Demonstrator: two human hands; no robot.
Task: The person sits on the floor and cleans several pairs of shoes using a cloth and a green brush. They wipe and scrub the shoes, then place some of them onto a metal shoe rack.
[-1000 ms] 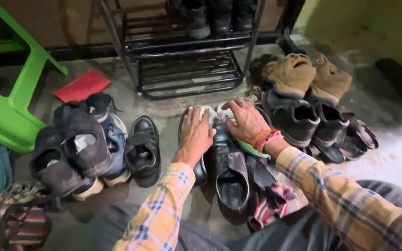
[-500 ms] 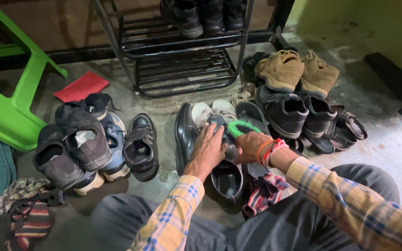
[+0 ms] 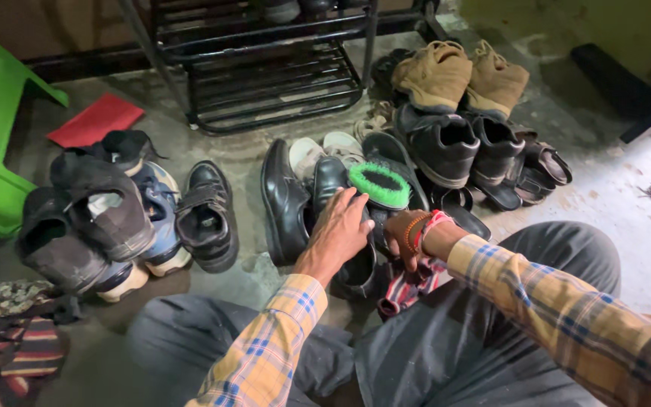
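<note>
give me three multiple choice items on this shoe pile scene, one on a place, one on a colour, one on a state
1. Where does the red flat sheet lie?
A. on the floor left of the metal shoe rack
B. on top of the tan shoes
C. in the person's lap

2. What colour are the bristles of the brush?
A. white
B. green
C. orange

3. How is the left hand placed?
A. raised in the air, clear of everything
B. resting on a black leather shoe
C. gripping the green plastic stool

Answers:
1. A: the sheet lies on the bare floor between the stool and the rack.
2. B: the bristles facing up are bright green.
3. B: its fingers lie over the black shoe beside the brush, which the right hand is at, though its grip is hidden.
</note>
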